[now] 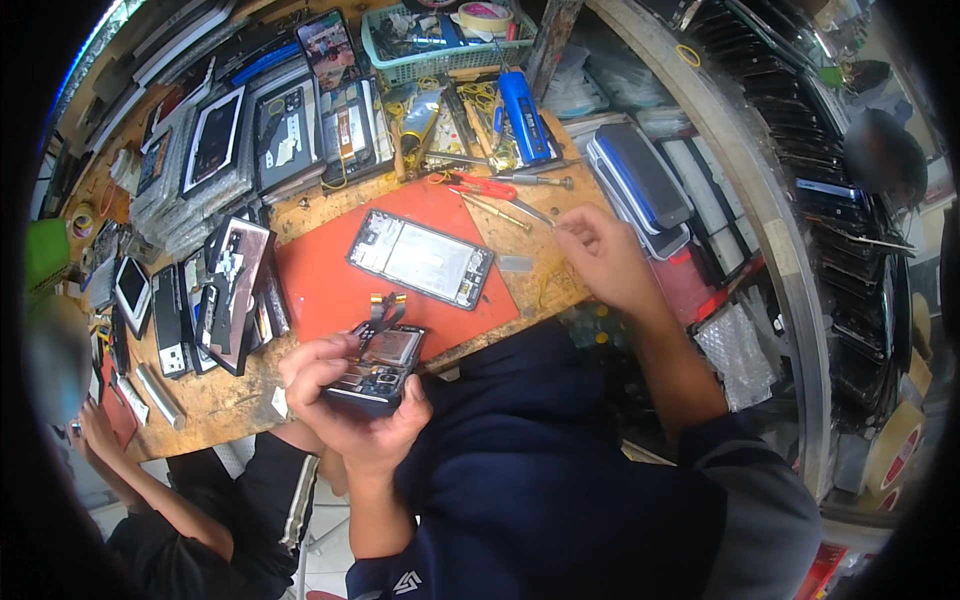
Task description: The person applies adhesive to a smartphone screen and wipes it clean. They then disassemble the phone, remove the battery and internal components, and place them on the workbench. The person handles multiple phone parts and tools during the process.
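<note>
My left hand [350, 400] grips an opened phone [378, 372] at the table's near edge, its inner parts facing up. A dark flex cable [376, 318] with gold ends sticks up from it. Past it, a bare phone frame [420, 258] with a silvery inner plate lies on a red mat [320, 262]. My right hand [592, 245], off to the right of the mat, has its fingers pinched at the end of a thin metal tool [533, 212]; its exact kind is unclear. Red-handled pliers [484, 187] and a brass-coloured screwdriver [495, 211] lie nearby.
Stacked phones and phone parts [285, 135] fill the back left. A green basket [448, 62] of supplies and a blue cylindrical tool [526, 115] stand behind. More phones [640, 175] lie to the right. Another person's hand [95, 430] is at the left.
</note>
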